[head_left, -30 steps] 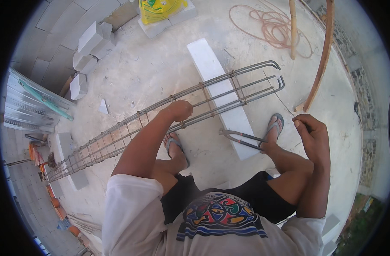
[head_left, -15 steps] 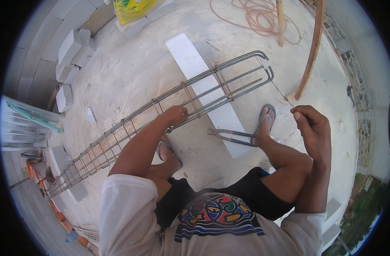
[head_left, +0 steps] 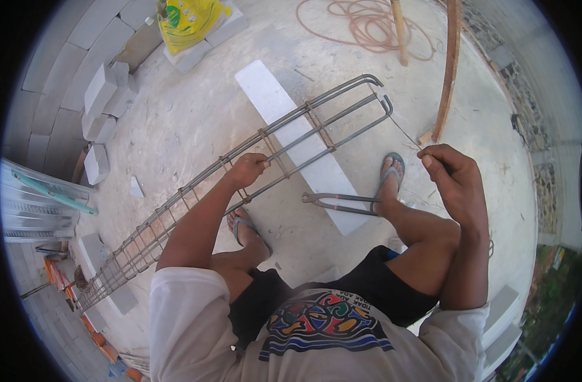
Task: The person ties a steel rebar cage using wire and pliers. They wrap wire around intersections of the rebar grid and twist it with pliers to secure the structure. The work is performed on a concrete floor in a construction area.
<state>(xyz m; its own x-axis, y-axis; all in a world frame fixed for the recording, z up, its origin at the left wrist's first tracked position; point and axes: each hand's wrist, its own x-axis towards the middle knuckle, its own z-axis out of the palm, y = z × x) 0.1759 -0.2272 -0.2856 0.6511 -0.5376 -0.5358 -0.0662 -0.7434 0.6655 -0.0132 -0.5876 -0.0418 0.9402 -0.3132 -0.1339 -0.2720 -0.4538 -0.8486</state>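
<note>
A long rebar cage [head_left: 291, 144] of steel bars and square ties slants from the lower left, its hooked end crossing above a white block [head_left: 269, 95]. My left hand [head_left: 248, 169] is closed around one of its bars, just left of the block. Off to the right, my right hand [head_left: 454, 181] pinches a thin wire [head_left: 404, 132] between thumb and fingertips. The wire stretches taut-looking to the cage's hooked end; exactly where it joins is too fine to tell. Pincers [head_left: 342, 198] lie across the block's near end, their handles by my right foot [head_left: 390, 179].
Several pale blocks [head_left: 100, 95] are stacked at the left wall. A yellow sack [head_left: 190, 24] and a coiled hose [head_left: 367, 25] lie at the back. A wooden plank [head_left: 448, 76] stands at the right. Metal sheeting [head_left: 42, 200] leans far left.
My left hand has shifted its hold on the cage, now on a middle bar. The cage looks rolled slightly. My right hand still pinches the wire; the whole view has shifted a little.
</note>
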